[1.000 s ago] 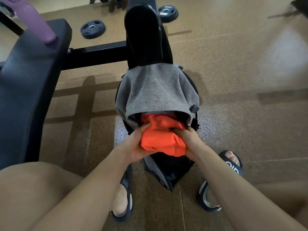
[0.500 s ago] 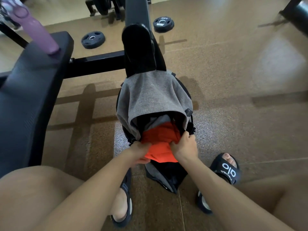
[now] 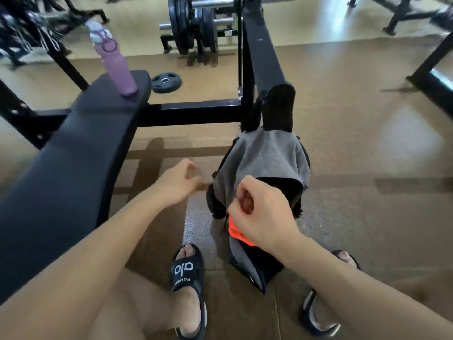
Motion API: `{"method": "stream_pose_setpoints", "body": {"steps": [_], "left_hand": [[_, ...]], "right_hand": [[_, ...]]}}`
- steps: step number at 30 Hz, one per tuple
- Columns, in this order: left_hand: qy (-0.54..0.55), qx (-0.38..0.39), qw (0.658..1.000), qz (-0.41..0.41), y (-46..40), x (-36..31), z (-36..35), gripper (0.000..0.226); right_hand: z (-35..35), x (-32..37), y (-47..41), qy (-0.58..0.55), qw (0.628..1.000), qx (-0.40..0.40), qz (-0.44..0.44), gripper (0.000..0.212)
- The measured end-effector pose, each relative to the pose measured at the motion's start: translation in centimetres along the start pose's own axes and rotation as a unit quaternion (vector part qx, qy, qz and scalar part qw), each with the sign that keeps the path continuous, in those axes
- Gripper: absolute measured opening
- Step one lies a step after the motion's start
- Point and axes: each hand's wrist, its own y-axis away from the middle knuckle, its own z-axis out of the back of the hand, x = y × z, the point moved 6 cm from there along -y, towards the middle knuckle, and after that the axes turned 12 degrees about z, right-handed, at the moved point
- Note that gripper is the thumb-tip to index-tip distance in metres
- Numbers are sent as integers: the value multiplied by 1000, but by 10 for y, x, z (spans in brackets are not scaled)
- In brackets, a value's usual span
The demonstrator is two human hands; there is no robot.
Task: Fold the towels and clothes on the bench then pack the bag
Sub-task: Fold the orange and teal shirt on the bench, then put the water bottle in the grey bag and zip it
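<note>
Floor (image 3: pixel 367 155): brown speckled surface, carrying all the items below.

Bench (image 3: pixel 73 155): long black padded top, running from the left edge of the view up toward the centre, on a black steel frame (image 3: pixel 196 110). No towels or clothes show on the visible part of its top.

Bag (image 3: pixel 259 168): grey and black, standing on the floor just right of the bench, against an upright of the frame. Its grey flap is draped over the top and the dark mouth below it is open. An orange garment (image 3: pixel 236 231) lies inside at the near edge of the mouth; only a strip of it shows, the remainder hidden by the right hand.

Weight rack (image 3: pixel 193 25): black plates on chrome bars, at the far edge of the floor.

Water bottle (image 3: pixel 115 60): purple, upright, at the far end of the bench top.

Weight plate (image 3: pixel 166 82): black, lying flat on the floor beyond the bench end.

Sandals (image 3: pixel 187 271): black, one on each foot, set either side of the bag.

Right hand (image 3: pixel 262 212): above the bag's mouth, fingers curled loosely inward, holding nothing that can be seen.

Left hand (image 3: pixel 179 182): in the air between bench and bag, apart from both, fingers loosely bent and slightly blurred, holding nothing.
</note>
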Motion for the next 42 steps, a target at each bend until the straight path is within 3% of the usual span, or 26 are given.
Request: {"method": "stream_pose_setpoints", "body": {"steps": [3,6,8,13,19,22,25,28,30,38,42], "left_hand": [[111,-88,990,3,-11,30,38,50],[176,-199,964,11,-21,67,73,52],[177,-232,957,11,-30,89,90,58],[114,-261,958,18,-72,130,124,82],[22,-245,960,132,-132,187,124,100],[-1,-223,961,166,-158,205,115,100],[-11,-251,954,161,-174,215,117,95],[-20,-276,950,147,-182,219,120,93],[-12,-280,950,138,-186,221,123,95],[-25,-271,953,132,-187,222,121,91],[-18,-265,955,129,-184,222,121,89]], "right_hand": [[-30,39,-48,-46,997,37,53,16],[-72,54,-114,-117,990,74,26,45],[-101,58,-157,-153,984,92,-4,60],[-175,41,-247,-182,973,112,-85,78],[-265,9,-336,-196,963,129,-130,98],[-302,-4,-383,-198,966,112,-126,92],[-337,-17,-437,-212,968,75,-111,85],[-368,-29,-479,-193,975,13,-112,116],[-385,-34,-499,-179,977,2,-117,123],[-414,-53,-548,-118,979,-73,-150,124],[-413,-56,-558,-106,978,-100,-148,95]]}}
